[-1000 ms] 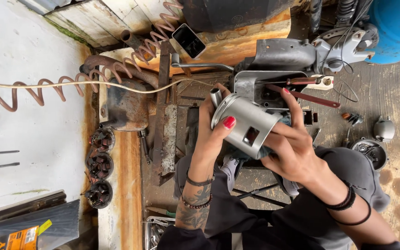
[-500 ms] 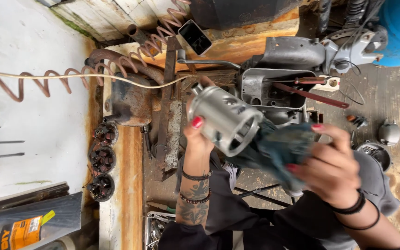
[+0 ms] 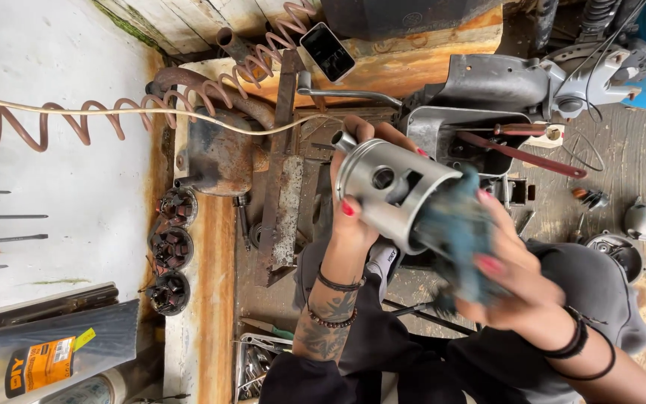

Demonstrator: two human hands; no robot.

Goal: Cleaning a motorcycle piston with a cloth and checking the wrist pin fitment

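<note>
A silver metal piston (image 3: 392, 188) with a round side hole is held up in mid view by my left hand (image 3: 353, 202), fingers wrapped round its crown end. My right hand (image 3: 514, 280) presses a blue-green rag (image 3: 454, 236) against the piston's open skirt end and is blurred with motion. Both hands sit above my lap, in front of a grey engine casing (image 3: 487, 97).
A rusty workbench (image 3: 278, 209) holds a rusted vise (image 3: 218, 153), a coiled hose (image 3: 76, 123) and a phone (image 3: 327, 51). Three round wound coils (image 3: 171, 251) lie at the bench's left edge. Small grey parts (image 3: 641, 221) lie on the floor at the right.
The piston has tipped from upright to lying sideways in my left hand. My right hand took up the rag and moved it onto the piston's open end.
</note>
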